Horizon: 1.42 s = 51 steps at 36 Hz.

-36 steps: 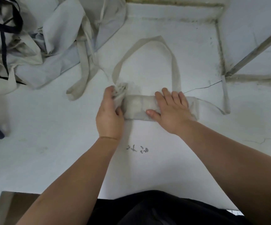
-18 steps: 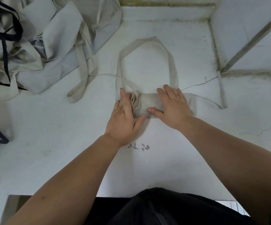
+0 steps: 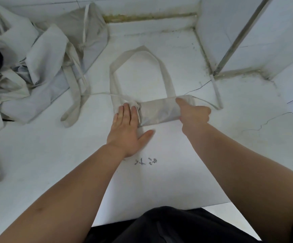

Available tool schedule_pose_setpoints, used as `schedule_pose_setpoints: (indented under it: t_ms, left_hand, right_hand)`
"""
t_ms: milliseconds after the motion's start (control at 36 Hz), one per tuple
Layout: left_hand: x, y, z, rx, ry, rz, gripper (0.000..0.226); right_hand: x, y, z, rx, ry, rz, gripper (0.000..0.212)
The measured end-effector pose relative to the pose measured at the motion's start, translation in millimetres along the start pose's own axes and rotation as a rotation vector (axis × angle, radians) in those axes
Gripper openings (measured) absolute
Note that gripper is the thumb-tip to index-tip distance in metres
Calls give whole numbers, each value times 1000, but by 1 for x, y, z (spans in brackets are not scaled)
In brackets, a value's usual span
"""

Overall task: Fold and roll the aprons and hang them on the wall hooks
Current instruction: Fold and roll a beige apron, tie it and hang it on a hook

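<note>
The right hand has slid from the middle of the roll toward its right end and changed from a flat press to a grip. The left hand has flattened out since half a second ago.

The white, scuffed work surface fills most of the view. On its far left lies a crumpled heap of pale cloth aprons with dark straps. Near the middle, the beige fabric apron rolled into a short tube lies crosswise. Its wide beige neck loop spreads flat beyond it, and a narrow tie strap trails off to the right.

The left hand rests on the roll's left end, its fingers straight and close together and its thumb splayed onto the surface. The right hand holds the roll with its thumb laid across the top and its fingers curled on the near side. Small dark handwritten marks sit on the surface just nearer than the left wrist.
</note>
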<state>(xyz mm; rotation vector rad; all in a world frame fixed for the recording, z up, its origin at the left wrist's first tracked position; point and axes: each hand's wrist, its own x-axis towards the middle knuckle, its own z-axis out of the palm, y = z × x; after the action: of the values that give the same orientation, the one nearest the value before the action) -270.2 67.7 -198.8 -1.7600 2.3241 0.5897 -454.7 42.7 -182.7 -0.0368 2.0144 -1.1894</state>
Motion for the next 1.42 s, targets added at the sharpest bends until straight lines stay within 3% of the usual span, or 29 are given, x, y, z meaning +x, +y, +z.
schedule_pose_setpoints:
  t_ms: [111,194,278,389,444,556,611,722,833,917,1000,1111,1195,1250,1306,1389,1417]
  left_hand:
    - [2,0,-2,5,-10,-3,94]
    - [2,0,-1,22,-6,-6,95]
    - [2,-1,-1,34,-7,-3,95]
    - [3,-2,-1,22,-10,-9,96]
    - [3,0,0,14,-9,-1,95]
    - [3,-2,0,-45,13,-1,93]
    - [3,-2,-1,-91,17,2,90]
    - [6,-2,-1,-182,44,12,82]
    - [7,-3,-2,-238,95,11,82]
    - [10,-6,-2,-212,169,29,64]
    - [11,-8,-5,-222,184,28,60]
    - [11,-7,-8,-229,207,40,55]
    - [16,-11,-13,-315,218,40,54]
    - [23,-16,-13,-388,257,55,55]
    - [27,-18,-15,-456,263,30,35]
    - [30,-16,-18,-574,318,-12,14]
    - [31,-15,-19,-601,328,-31,13]
  right_hand:
    - [5,-7,-2,-18,-239,25,38]
    - [-2,-10,1,-79,-227,-28,16]
    - [-6,-6,8,-394,-68,-479,16]
    - [-22,13,18,-836,-167,-1049,36]
    - [-24,25,21,-894,-245,-1210,34]
    - [-21,34,27,-1009,-267,-1353,33]
    - [-20,31,28,-1111,-317,-1373,25]
    - [-15,32,29,-1207,-415,-1359,29]
    - [-21,25,30,-1322,-489,-1263,20]
    - [-22,19,31,-1368,-544,-1221,24]
    - [-17,17,31,-1273,-621,-1211,24]
    - [-14,23,18,-896,-601,-1294,20]
    - [-12,29,18,-821,-613,-1271,18]
    - [-13,25,22,-868,-662,-1208,17]
    - [-15,17,26,-933,-737,-1145,18]
    - [-18,5,34,-882,-812,-878,16]
    - [-17,2,38,-852,-809,-801,27]
